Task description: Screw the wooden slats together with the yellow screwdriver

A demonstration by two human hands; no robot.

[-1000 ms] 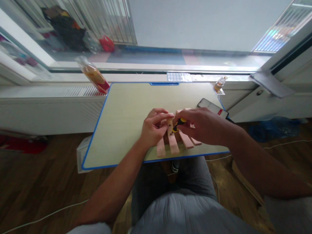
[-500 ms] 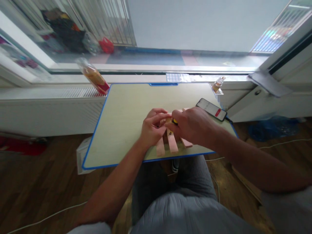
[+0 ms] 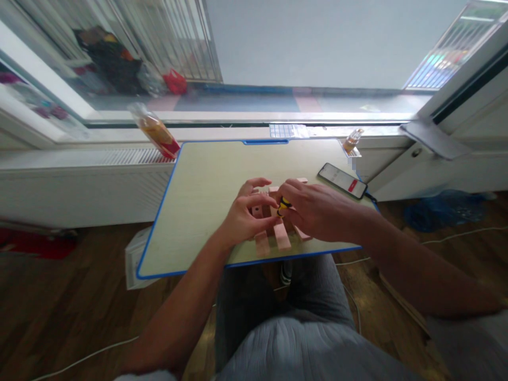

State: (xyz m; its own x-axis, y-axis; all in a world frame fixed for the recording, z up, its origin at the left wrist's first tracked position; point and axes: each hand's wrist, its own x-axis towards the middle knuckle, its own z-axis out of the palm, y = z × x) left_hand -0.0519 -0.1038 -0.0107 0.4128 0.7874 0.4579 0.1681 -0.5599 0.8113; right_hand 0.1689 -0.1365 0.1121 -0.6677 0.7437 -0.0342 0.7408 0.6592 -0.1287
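Observation:
A small rack of pale pink wooden slats (image 3: 280, 236) lies near the front edge of the blue-rimmed table (image 3: 206, 180). My left hand (image 3: 246, 217) rests on the slats, fingers curled and pinching at one slat's upper end. My right hand (image 3: 317, 210) is closed round a short yellow-and-black screwdriver (image 3: 283, 205), whose tip points down at the slats between my two hands. Much of the rack is hidden under my hands.
A phone (image 3: 342, 180) with a lit screen lies at the table's right edge, a cable leaving it. A snack bag (image 3: 154, 130) and a small bottle (image 3: 351, 141) stand on the sill behind. White cables run over the wooden floor.
My right hand slid left with the screwdriver, closing up to my left hand. The left fingers spread a little over the slats. The view shifted slightly.

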